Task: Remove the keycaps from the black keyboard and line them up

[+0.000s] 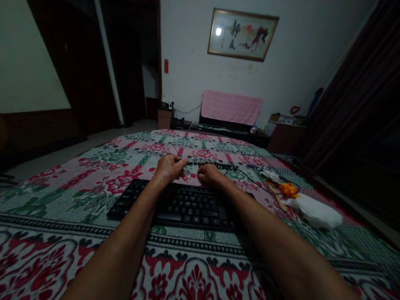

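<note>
A black computer keyboard [192, 204] lies on the patterned bedspread in front of me, partly covered by my forearms. Just past its far edge, my left hand [170, 167] is closed, thumb and fingers pinched together; whatever they hold is too small and dark to name. To its right, my right hand [211, 175] is also closed, its fingers curled low near the bedspread, their contents hidden. Beyond both hands runs a row of small black pieces that look like keycaps [226, 166]. The left fingertips are close to the left end of this row.
Right of the keyboard lie a dark cable [251, 178], a flat wooden strip [277, 196], an orange crumpled item [288, 189] and a white crumpled item [317, 212]. The patterned bedspread [118, 183] spreads around them. A pink cloth [231, 107] hangs by the far wall.
</note>
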